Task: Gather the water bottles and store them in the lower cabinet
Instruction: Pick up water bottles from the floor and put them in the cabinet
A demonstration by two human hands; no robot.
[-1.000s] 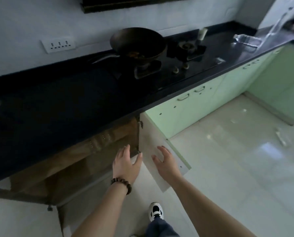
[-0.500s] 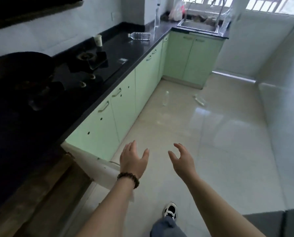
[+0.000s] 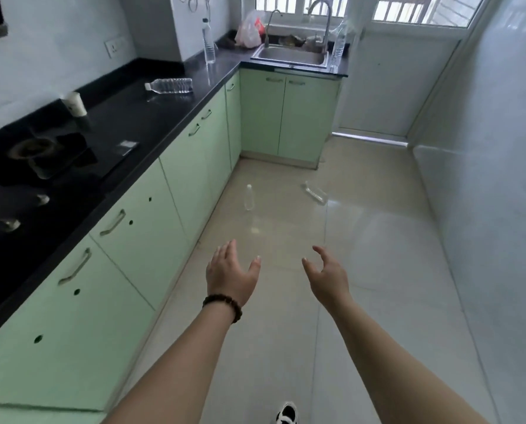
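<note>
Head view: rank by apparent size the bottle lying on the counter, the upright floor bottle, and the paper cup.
1. Counter bottle, largest.
2. and 3. Upright floor bottle and paper cup look alike; unranked, since their distances from the camera differ.

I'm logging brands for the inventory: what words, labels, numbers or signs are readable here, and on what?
None can be read.
Lying bottle on the counter: clear, no label visible.
Upright bottle on the counter: no legible label.
Bottle beside the sink: no legible label.
Two bottles on the floor: too small to tell.
Paper cup: no print legible.
Plastic bag: red print, blurred.
</note>
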